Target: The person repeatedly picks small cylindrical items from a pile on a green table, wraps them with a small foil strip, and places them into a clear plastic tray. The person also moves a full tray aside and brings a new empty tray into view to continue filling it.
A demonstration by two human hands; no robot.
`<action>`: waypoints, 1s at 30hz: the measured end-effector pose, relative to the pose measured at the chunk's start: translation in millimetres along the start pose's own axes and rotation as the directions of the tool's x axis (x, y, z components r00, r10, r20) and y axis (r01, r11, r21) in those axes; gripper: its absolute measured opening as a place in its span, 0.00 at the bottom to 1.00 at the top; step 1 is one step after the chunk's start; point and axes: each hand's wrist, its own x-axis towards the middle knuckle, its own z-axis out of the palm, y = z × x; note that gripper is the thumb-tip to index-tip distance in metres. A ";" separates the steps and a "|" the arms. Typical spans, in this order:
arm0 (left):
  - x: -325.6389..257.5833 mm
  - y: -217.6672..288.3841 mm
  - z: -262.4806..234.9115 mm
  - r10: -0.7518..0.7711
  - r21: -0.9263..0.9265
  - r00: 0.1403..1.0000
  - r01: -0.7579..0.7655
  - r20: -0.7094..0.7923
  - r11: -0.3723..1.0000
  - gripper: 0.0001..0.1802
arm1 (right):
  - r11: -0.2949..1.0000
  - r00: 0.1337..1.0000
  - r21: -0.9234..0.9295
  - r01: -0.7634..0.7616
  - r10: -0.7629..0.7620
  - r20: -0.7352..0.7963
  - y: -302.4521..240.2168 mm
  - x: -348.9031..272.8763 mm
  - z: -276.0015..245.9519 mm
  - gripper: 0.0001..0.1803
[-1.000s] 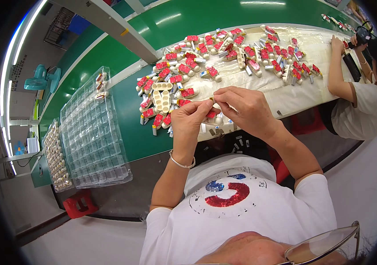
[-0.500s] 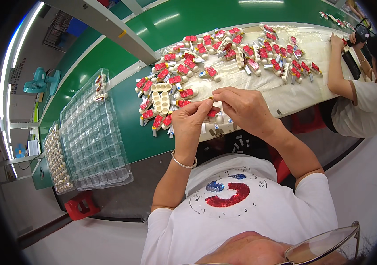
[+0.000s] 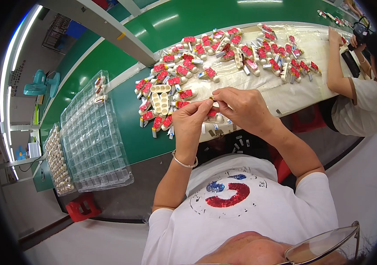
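Note:
My left hand [image 3: 191, 118] and my right hand [image 3: 243, 108] meet above the near edge of the table, thumbs and forefingers pinched together. A tiny yellowish bit shows between the fingertips, too small to name. Below them, partly hidden, lies a cream part with red film [image 3: 215, 116]. Just left of my left hand are cream blocks with rows of round hollows [image 3: 160, 103]. Around these lie many similar cream parts with red film and grey tabs, such as one close by my left fingers [image 3: 185, 94].
Clear plastic trays [image 3: 93, 141] stand at the left, beside another tray filled with small parts [image 3: 57, 163]. A metal post [image 3: 109, 33] rises behind the pile. On the right, another person's arm [image 3: 339, 66] reaches over the table. A red stool [image 3: 82, 206] is at lower left.
My hands keep the same pinched pose, nearly still. The other person's hand at the far right has shifted slightly up and away. The whole view has moved a little.

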 end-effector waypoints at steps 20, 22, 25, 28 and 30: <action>7.1 -8.3 2.0 -0.010 -0.027 1.000 0.010 0.012 1.000 0.10 | 0.999 0.988 -0.042 0.023 -0.029 -0.151 -0.1 13.1 -2.6 0.03; 5.5 -3.8 1.1 -0.030 -0.014 0.999 0.030 0.012 0.999 0.11 | 0.987 0.983 0.155 -0.042 0.068 -0.169 3.4 13.1 -4.3 0.02; 9.2 -3.8 -3.8 -0.044 -0.089 0.999 0.045 0.010 0.995 0.11 | 0.895 0.953 0.433 -0.110 0.219 -0.211 14.1 11.5 -12.9 0.02; 12.2 -6.4 -18.3 -0.104 -0.240 0.994 0.108 0.029 0.965 0.10 | 0.880 0.955 0.408 -0.245 0.292 -0.057 29.0 1.0 -28.1 0.01; 11.2 -1.4 -20.0 -0.145 -0.307 0.986 0.162 0.076 0.938 0.09 | 0.923 0.964 0.277 -0.266 0.256 0.074 36.8 -10.3 -27.0 0.04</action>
